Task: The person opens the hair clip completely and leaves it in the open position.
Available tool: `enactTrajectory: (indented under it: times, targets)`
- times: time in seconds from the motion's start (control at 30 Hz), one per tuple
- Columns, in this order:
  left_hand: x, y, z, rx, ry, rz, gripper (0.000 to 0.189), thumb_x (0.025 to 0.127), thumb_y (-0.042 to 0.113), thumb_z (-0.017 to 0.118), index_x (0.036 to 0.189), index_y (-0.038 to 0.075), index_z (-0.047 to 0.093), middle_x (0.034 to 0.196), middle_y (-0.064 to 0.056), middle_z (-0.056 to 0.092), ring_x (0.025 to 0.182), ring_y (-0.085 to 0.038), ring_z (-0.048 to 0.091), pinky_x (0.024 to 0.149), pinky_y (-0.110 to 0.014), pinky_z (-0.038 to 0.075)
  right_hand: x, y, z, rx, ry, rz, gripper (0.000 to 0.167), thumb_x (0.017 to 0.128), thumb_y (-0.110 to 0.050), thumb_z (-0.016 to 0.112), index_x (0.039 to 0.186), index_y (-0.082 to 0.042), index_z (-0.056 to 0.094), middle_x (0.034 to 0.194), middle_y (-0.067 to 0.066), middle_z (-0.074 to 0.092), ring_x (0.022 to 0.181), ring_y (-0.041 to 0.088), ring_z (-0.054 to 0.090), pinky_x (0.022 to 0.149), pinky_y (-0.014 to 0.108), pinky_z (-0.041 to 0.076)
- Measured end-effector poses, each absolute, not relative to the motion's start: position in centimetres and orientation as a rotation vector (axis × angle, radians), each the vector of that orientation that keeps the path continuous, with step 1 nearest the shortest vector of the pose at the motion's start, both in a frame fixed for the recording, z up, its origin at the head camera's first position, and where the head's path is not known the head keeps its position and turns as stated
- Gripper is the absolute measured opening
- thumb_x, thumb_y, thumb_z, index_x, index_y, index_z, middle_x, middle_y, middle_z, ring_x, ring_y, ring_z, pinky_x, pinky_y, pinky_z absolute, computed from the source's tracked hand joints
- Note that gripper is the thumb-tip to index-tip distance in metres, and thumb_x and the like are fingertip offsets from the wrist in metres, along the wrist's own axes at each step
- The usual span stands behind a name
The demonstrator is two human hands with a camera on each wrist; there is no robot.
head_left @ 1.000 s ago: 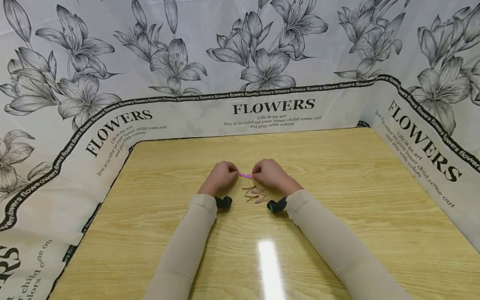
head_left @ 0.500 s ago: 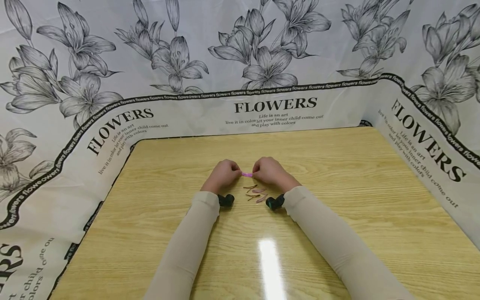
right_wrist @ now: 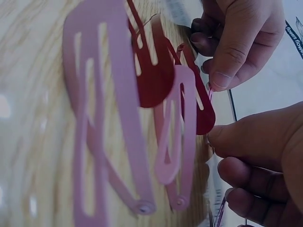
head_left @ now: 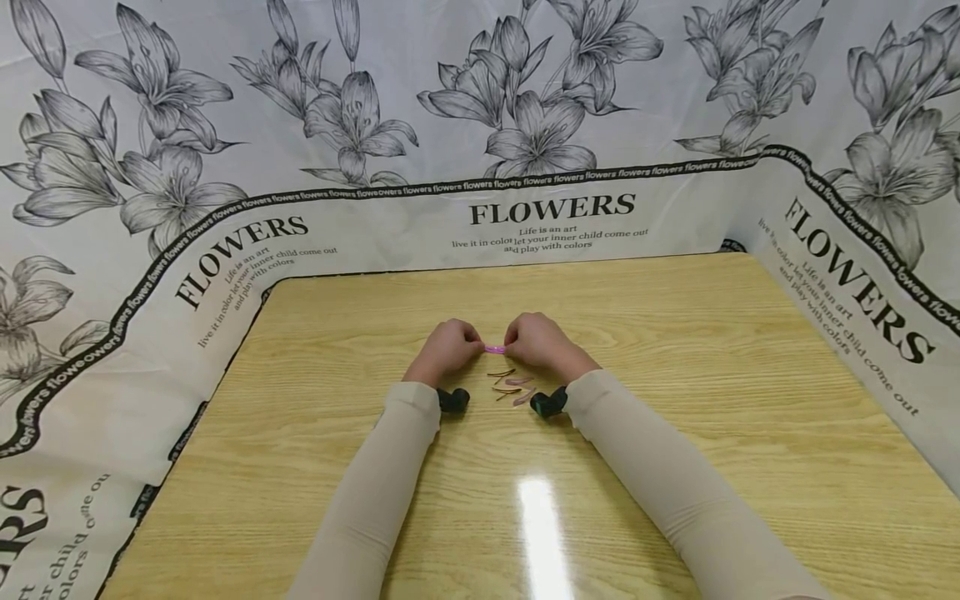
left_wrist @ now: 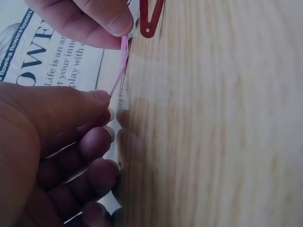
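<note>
Head view: the fingers of the left hand (head_left: 447, 346) and the right hand (head_left: 542, 342) pinch opposite ends of a narrow pink strip (head_left: 494, 350). It lies about midway across the bench (head_left: 645, 308), closer to the far edge than the hands' sleeves are; whether it touches the surface I cannot tell. Its long axis runs left to right, roughly along the far edge, one end pointing at each side edge.

Both hands angle inward from the near edge, knuckles up. In the left wrist view, the left thumb presses against the forefinger while the other fingers curve loosely below. That view also shows the strip dividing into thin strands near the left thumb, which the head view is too distant to show.

On the near-edge side of the strip lie two dark red clips (right_wrist: 157, 87) and two pink clips (right_wrist: 125, 94). The right wrist view reveals their long slots; from the head they are mere slivers. Black wrist cameras (head_left: 453, 401) flank them, just beyond the pale sleeves (head_left: 667, 475). A flower-printed cloth (head_left: 375, 229) rises behind the far edge and along both sides.
</note>
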State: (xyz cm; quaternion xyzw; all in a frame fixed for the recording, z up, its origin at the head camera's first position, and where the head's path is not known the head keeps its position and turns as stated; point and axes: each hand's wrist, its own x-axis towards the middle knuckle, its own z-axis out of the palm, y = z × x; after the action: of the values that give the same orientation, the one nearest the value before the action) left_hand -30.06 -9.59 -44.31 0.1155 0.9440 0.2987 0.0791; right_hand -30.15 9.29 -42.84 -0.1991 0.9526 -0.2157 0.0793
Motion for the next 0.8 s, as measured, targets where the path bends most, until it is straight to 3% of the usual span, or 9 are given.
enactTrajectory:
  times: [0.8]
  targets:
    - [-29.53, -10.09, -44.93, 0.492, 2.84, 0.901, 0.017, 0.094, 0.023, 0.062, 0.088, 0.012, 0.073, 0.086, -0.002, 0.069, 0.073, -0.015, 0.057, 0.073, -0.03, 0.048, -29.9, 9.02, -43.05, -0.614, 2.858, -0.662, 0.008, 0.085, -0.014, 0.066, 0.081, -0.012, 0.072, 0.082, 0.002, 0.068, 0.076, 0.019, 0.058, 0.074, 0.033, 0.048]
